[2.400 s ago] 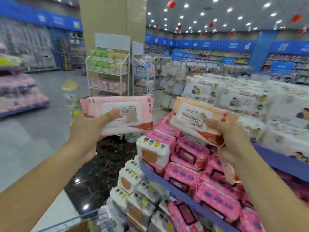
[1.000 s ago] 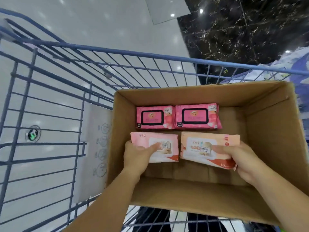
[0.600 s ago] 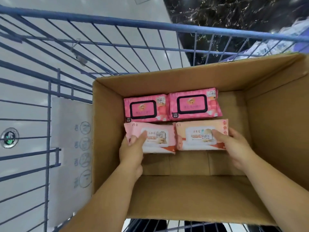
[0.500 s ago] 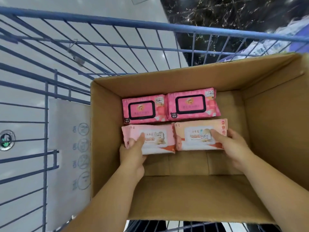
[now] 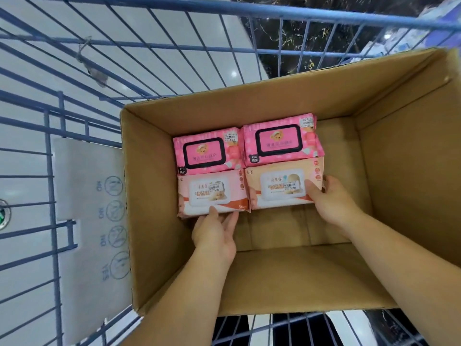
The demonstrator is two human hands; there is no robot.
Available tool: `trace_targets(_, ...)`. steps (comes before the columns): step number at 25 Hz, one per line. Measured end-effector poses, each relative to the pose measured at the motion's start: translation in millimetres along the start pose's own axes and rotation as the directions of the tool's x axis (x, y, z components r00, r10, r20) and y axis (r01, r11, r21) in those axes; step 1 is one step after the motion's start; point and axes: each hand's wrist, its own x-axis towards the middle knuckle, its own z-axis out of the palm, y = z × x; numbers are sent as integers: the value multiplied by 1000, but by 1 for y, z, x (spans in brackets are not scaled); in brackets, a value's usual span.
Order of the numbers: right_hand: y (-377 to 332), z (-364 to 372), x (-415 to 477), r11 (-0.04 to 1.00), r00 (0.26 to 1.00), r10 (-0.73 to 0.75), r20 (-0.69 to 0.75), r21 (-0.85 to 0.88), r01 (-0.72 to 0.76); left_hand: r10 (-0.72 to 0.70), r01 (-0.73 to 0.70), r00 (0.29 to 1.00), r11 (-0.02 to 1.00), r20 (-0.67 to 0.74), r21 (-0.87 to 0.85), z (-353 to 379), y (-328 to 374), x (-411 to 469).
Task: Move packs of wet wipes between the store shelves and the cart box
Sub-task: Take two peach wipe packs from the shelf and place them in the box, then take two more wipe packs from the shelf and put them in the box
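A glossy pale grey tiled floor (image 5: 174, 33) fills the upper left, seen through the bars of a blue wire shopping cart (image 5: 249, 11), and small round glints of ceiling light (image 5: 233, 74) shine on it. A polished black marble strip with pale veins (image 5: 324, 46) borders the tiles at the top. A blurred blue-and-white display (image 5: 411, 33) sits in the top right corner. A round green-and-white disc (image 5: 3, 214) lies on the floor at the left edge. A white plastic panel with circular pictograms (image 5: 87, 221) hangs on the cart's side.

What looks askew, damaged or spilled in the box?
Nothing stands out: two dark pink packs and, nearer, a pale pink pack and a peach pack lie flat, edges together, in the cardboard box.
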Motion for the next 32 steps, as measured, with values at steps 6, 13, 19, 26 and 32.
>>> trace_targets(6,-4,2,-1,995,996,66,-56,-71,-69,-11,-46,986,941,167,335,-6,8,0)
trace_targets(13,-16,0,-30,985,994,46,-97,-162,-61,46,-163,986,455,159,876,-1,26,-18)
trace_targets(19,-52,-41,-125,996,998,62,-29,58,-60,50,-392,919,227,391,892,10,42,-100)
trace_targets(26,-79,-129,-228,960,975,11,-224,276,53,-101,-645,751,97,653,758,48,19,-215)
trace_targets(32,-69,-230,-335,886,922,-22,-386,421,197,-134,-865,484,78,865,496,85,-32,-360)
